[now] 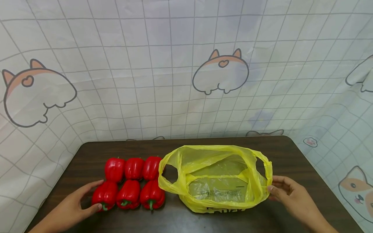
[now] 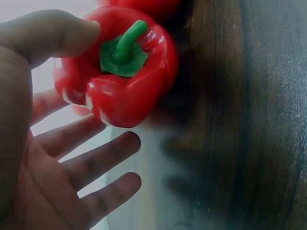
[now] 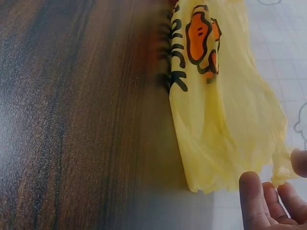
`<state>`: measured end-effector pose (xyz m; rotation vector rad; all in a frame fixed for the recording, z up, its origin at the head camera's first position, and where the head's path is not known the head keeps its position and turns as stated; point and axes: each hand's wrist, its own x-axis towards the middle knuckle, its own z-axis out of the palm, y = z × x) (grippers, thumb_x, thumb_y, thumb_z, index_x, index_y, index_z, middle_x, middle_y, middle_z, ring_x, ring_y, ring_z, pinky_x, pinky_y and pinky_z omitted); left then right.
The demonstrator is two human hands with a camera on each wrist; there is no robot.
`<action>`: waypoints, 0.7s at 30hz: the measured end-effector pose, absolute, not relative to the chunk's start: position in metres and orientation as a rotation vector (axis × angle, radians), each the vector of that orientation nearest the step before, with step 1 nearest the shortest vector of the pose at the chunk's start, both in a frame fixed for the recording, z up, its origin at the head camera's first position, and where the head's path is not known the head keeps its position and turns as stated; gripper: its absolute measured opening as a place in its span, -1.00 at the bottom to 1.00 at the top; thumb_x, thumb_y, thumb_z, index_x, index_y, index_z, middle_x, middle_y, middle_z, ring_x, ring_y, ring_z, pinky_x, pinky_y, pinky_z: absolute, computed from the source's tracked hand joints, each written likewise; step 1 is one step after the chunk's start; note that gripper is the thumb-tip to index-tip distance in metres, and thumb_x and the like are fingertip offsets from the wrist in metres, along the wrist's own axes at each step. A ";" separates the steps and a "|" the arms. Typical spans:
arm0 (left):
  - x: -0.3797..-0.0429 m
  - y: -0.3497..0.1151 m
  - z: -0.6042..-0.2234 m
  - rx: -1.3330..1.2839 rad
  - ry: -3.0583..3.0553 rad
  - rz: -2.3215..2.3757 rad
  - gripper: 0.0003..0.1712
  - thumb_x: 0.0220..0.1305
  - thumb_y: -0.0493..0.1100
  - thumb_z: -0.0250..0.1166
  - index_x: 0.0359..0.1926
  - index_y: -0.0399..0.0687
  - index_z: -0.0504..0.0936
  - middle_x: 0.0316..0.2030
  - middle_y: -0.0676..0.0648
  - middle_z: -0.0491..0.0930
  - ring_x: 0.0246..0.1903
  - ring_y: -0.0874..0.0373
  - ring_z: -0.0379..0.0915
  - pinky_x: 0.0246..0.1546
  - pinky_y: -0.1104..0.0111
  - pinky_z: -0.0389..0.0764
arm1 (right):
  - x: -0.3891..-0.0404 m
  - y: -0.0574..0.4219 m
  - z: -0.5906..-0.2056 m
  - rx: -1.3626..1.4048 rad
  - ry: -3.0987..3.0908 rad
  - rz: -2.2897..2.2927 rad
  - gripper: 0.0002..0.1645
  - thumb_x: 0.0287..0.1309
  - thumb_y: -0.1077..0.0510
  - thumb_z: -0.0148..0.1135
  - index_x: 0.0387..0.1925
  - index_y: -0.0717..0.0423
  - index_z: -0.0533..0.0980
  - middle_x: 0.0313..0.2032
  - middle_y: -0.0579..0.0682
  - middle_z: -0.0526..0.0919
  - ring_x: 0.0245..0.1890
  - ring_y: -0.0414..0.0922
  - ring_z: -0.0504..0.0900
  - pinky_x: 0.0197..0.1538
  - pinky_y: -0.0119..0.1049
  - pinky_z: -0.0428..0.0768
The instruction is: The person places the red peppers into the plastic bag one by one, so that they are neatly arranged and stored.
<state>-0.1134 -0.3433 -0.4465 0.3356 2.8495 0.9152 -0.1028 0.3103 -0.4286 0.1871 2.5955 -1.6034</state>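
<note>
Several red bell peppers (image 1: 128, 194) with green stems sit in two rows on the left of the table. At the front-left pepper (image 2: 129, 96), my left hand (image 1: 68, 205) has its thumb and index finger on either side. The left wrist view shows its other fingers (image 2: 103, 160) spread and fairly straight. A yellow plastic bag (image 1: 215, 205) stands beside the peppers with its mouth wide and two loop handles. My right hand (image 1: 294, 197) pinches the bag's right handle side between thumb and fingers. Black lettering and an orange drawing mark the bag's front (image 3: 196, 43).
The dark wood-grain table (image 1: 186, 223) has rounded back corners. A pale gridded cloth (image 1: 145, 81) with cartoon animals hangs behind it and along both sides. The bag's left handle (image 1: 166, 187) reaches close to the nearest peppers.
</note>
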 end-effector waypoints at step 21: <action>-0.118 -0.346 -0.450 0.271 2.814 0.973 -0.06 0.16 0.16 0.53 0.40 -0.14 0.32 0.30 -0.22 0.46 0.19 -0.24 0.50 -0.07 0.40 0.60 | -0.104 0.316 -0.434 0.237 2.390 -1.724 -0.17 0.53 -0.15 0.08 0.46 0.39 0.14 0.23 0.31 0.50 -0.03 -0.01 0.70 -0.01 -0.14 0.70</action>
